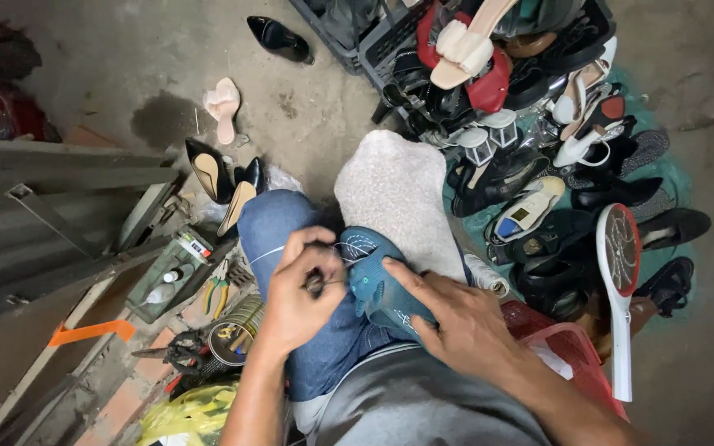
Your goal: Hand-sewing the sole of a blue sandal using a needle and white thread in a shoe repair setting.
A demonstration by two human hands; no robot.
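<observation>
Beyond the grip, bare grey concrete floor [126, 49], open up and to the left, with a dark damp stain and stray footwear: glossy black pointed pump [278, 39], pale pink sandal [223, 106], black and tan heels [225, 183]. Right of the grip, crowded: heap of mixed shoes and sandals [572, 165] spilling from a dark plastic crate [390, 41] across a green sheet, blocking that side. Left of the grip, grey metal frame [51, 190] and a clutter of tools: small green box with a white and red label [177, 263] at its upper end, yellow-handled pliers [216, 291], round tin of small parts [237, 330], orange strip [92, 332], yellow plastic bag [188, 413] lowest. Just above the grip, rough cream cloth [394, 194] draped over the right knee, beside blue denim on the left. Lower right, red plastic basket [568, 351], with a red and white racket-shaped swatter [621, 281] standing across it.

On the lap, teal knitted shoe with white stitched pattern [373, 277], toe pointing away. Right hand [464, 326] spread flat, fingertips pressing the shoe's side. Left hand [303, 293] curled, thumb and fingers pinched on a thin dark tool [317, 282] set against the shoe's edge; tool's tip too small to make out.
</observation>
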